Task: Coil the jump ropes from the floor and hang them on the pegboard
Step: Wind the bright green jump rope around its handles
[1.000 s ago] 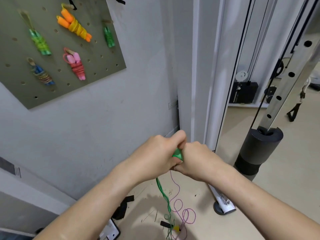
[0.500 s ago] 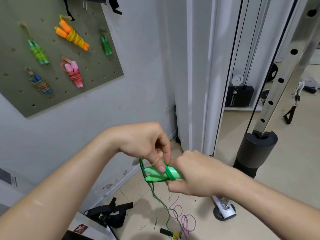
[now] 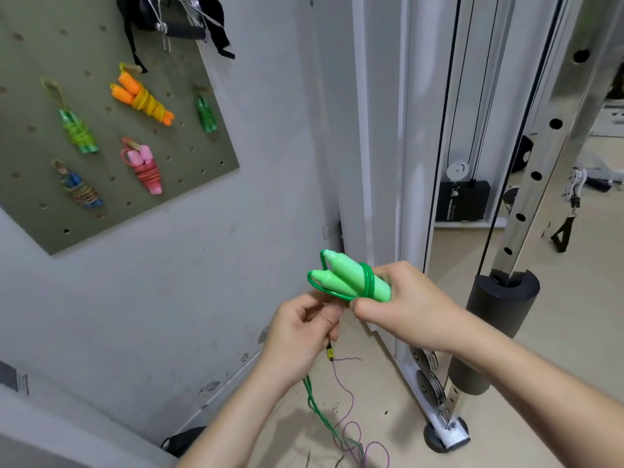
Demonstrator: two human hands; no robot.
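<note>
My right hand (image 3: 401, 305) grips the two light green handles (image 3: 347, 275) of a jump rope, held side by side and pointing up-left. A couple of turns of the green cord (image 3: 368, 276) circle the handles. My left hand (image 3: 300, 329) sits just below and pinches the cord, which trails down to the floor (image 3: 320, 410). A purple rope (image 3: 351, 430) lies loose on the floor beside it. The olive pegboard (image 3: 189, 140) hangs on the wall at upper left and carries several coiled ropes.
A white cable-machine column (image 3: 385, 130) stands right behind my hands. A chrome perforated post with a black foam roller (image 3: 499, 315) rises at the right. Weight plates (image 3: 427, 383) sit at the column's base, a black strap (image 3: 182, 440) lies by the wall, and black straps (image 3: 182, 21) hang above the pegboard.
My right hand has lifted the handles and tipped them up-left, so they show fully. My left hand has swung from above the handles to below them, carrying the cord round.
</note>
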